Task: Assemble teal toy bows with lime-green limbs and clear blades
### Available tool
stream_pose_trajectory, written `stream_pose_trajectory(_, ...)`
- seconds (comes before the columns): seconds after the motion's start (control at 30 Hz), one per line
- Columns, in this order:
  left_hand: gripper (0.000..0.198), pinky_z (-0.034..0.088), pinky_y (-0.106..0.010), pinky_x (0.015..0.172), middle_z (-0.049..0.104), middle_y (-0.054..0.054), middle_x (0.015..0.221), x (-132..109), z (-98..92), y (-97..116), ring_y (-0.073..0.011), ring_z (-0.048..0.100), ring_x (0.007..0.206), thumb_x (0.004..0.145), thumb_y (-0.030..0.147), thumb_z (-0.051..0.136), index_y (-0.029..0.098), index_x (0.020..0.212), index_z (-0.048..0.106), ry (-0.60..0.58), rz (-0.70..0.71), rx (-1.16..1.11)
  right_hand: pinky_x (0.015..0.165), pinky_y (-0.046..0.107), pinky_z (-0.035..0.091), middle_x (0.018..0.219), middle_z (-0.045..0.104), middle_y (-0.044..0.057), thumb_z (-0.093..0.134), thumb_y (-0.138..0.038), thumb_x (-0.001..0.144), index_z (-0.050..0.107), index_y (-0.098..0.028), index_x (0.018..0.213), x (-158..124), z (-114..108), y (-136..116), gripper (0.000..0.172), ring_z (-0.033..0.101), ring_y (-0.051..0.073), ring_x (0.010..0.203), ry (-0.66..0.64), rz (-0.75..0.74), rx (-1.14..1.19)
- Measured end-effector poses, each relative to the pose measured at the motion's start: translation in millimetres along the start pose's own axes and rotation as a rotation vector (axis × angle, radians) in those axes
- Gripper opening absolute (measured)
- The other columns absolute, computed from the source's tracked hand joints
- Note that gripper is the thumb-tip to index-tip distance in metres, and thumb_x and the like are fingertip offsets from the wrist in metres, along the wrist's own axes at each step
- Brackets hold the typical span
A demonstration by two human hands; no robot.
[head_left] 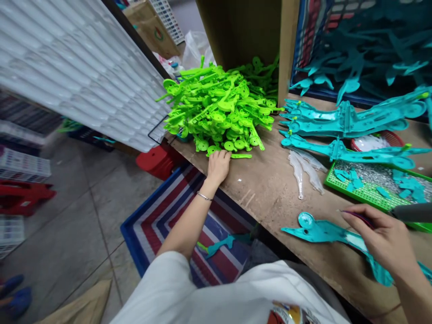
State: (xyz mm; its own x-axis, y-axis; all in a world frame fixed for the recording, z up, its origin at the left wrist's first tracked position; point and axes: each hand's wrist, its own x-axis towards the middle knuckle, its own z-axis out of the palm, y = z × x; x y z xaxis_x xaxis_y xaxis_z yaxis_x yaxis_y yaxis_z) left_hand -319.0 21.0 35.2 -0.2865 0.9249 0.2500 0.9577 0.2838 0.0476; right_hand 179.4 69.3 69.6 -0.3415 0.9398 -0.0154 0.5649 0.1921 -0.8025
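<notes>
My left hand (pixel 218 165) reaches to the foot of a heap of bright green plastic parts (pixel 221 108) on the wooden bench (pixel 266 189); its fingers curl into the pile, and what they grip is hidden. My right hand (pixel 384 236) rests on a teal plastic part (pixel 324 230) lying near the bench's front edge, fingers closed round a thin dark tool (pixel 357 217). More long teal parts (pixel 347 119) lie further back.
A green tray (pixel 367 193) with small screws and teal pieces stands at the right, clear plastic pieces (pixel 305 168) beside it. A striped blue crate (pixel 168 216) sits on the floor below. White ribbed trays (pixel 77 67) lean at the left. A grey tool (pixel 413 211) pokes in from the right.
</notes>
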Motion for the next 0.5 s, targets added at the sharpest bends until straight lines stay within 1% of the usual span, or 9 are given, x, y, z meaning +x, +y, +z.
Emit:
stream_pose_trajectory(0.07,0.039,0.039,-0.052,0.096,0.063,-0.019,0.116,-2,-0.6,2,-0.0342,0.052,0.111,0.099,0.019,0.038,0.016,0.127,0.065,-0.034,0.036,-0.009,0.067,0.032,0.052,0.091,0.076,0.003,0.068,-0.059,0.083,0.075,-0.027,0.095,-3,2,7,0.035,0.068,0.022,0.075,0.035,0.004,0.003)
stream_pose_trajectory(0.17,0.032,0.04,-0.051,0.095,0.063,-0.017,0.109,-13,-4.6,18,-0.033,0.053,0.108,0.099,0.02,0.042,0.018,0.11,0.072,-0.075,0.083,-0.056,0.068,0.033,0.053,0.093,0.077,0.004,0.066,-0.06,0.084,0.075,-0.026,0.096,-6,9,23,0.037,0.069,0.023,0.077,0.021,0.012,-0.02)
stream_pose_trajectory(0.23,0.028,0.041,-0.05,0.095,0.064,-0.015,0.107,-22,-9.4,35,-0.0313,0.055,0.107,0.099,0.022,0.045,0.018,0.1,0.073,-0.097,0.111,-0.113,0.07,0.033,0.052,0.093,0.077,0.003,0.065,-0.06,0.085,0.075,-0.026,0.096,-8,16,36,0.037,0.069,0.022,0.078,-0.007,-0.001,-0.071)
stream_pose_trajectory(0.27,0.027,0.042,-0.047,0.094,0.065,-0.014,0.105,-26,-12.6,44,-0.0298,0.056,0.106,0.099,0.023,0.047,0.019,0.099,0.073,-0.11,0.124,-0.15,0.07,0.032,0.052,0.092,0.077,0.003,0.064,-0.059,0.086,0.075,-0.026,0.096,-9,19,41,0.037,0.069,0.021,0.078,-0.014,-0.012,-0.099)
stream_pose_trajectory(0.37,0.022,0.048,-0.035,0.084,0.068,-0.008,0.097,-31,-24.0,74,-0.0214,0.062,0.094,0.099,0.03,0.053,0.02,0.101,0.072,-0.157,0.168,-0.28,0.071,0.031,0.051,0.093,0.077,0.002,0.064,-0.057,0.087,0.075,-0.026,0.097,-13,26,51,0.034,0.07,0.021,0.08,0.012,-0.043,-0.148)
stream_pose_trajectory(0.43,0.019,0.049,-0.027,0.071,0.069,-0.004,0.087,-28,-31.2,92,-0.0151,0.063,0.077,0.097,0.033,0.058,0.02,0.099,0.072,-0.226,0.13,-0.505,0.072,0.031,0.051,0.093,0.077,0.002,0.063,-0.055,0.089,0.075,-0.026,0.097,-16,29,52,0.032,0.07,0.021,0.081,0.041,-0.062,-0.162)
stream_pose_trajectory(0.5,0.018,0.045,-0.022,0.057,0.065,0.0,0.071,-23,-35.7,107,-0.0107,0.059,0.059,0.092,0.034,0.064,0.016,0.091,0.07,-0.337,-0.026,-0.867,0.074,0.031,0.052,0.091,0.077,0.002,0.063,-0.053,0.09,0.074,-0.025,0.097,-18,31,50,0.03,0.07,0.02,0.08,0.052,-0.098,-0.173)
